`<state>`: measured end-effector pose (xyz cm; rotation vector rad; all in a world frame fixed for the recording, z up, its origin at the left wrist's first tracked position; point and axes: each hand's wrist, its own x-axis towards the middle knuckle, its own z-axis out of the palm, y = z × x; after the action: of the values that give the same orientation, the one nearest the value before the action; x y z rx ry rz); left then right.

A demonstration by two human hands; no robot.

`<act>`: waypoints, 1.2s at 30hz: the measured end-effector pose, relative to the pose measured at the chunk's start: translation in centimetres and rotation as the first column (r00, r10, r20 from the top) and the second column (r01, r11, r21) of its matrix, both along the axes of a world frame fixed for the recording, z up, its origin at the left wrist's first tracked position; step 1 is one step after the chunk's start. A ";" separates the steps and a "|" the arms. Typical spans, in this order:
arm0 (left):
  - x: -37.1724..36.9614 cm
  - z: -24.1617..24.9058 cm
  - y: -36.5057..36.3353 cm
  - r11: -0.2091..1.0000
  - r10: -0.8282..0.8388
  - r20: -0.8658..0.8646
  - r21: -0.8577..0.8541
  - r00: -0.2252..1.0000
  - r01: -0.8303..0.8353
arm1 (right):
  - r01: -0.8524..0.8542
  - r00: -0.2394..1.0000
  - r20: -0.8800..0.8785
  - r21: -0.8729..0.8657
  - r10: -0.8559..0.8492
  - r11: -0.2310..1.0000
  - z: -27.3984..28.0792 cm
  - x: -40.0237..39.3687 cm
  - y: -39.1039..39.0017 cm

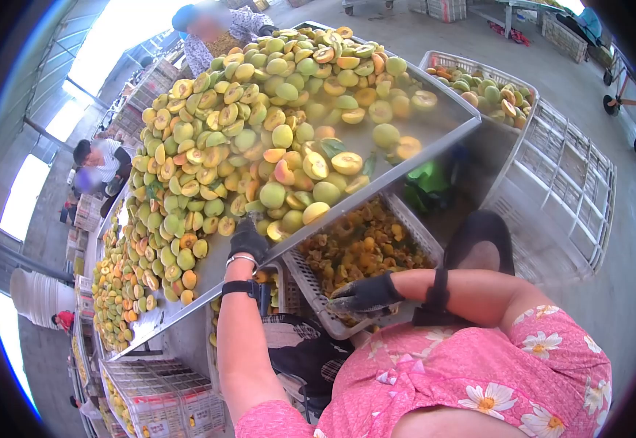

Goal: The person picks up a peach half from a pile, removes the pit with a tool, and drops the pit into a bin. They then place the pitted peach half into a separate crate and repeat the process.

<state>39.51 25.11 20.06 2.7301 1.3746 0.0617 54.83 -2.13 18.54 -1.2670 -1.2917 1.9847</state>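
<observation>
My left hand [247, 242], in a black glove, reaches over the table's near edge and touches the bottom of a large heap of yellow-green fruit [241, 139], which looks like apricots or peaches. Many pieces are cut in half, with the inside showing. Its fingers point into the heap, with no fruit plainly gripped. Below the table edge, my right hand [365, 293], also black-gloved, is over the near rim of a plastic crate [413, 226] of brownish-orange pits and scraps [365, 241]. The right fingers are closed together; anything between them is hidden.
The metal table's raised rim [405, 171] runs between me and the heap. A crate of fruit [489, 91] stands at right beside a white slatted crate [559, 175]. More crates [161, 401] stand lower left. A person [212, 33] is across the table; another person [102, 168] is farther left.
</observation>
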 end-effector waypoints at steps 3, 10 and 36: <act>-0.8 0.2 -0.1 0.990 0.111 0.125 -0.100 0.986 -0.099 | 0.123 0.992 -0.007 0.145 -0.124 0.982 0.0 -0.6 -0.1; -6.6 -5.1 3.9 0.989 -0.106 0.223 0.121 0.969 0.081 | 0.165 0.986 -0.027 0.019 -0.164 0.986 2.8 -0.6 0.1; -1.2 1.4 -12.6 0.630 0.541 0.840 -0.436 0.040 0.642 | 0.361 0.832 0.007 0.753 -0.555 0.550 0.3 -1.1 2.3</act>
<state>38.29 12.49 21.45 1.1179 0.4455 0.9618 53.78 0.21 18.82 -1.2594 -1.4435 0.7873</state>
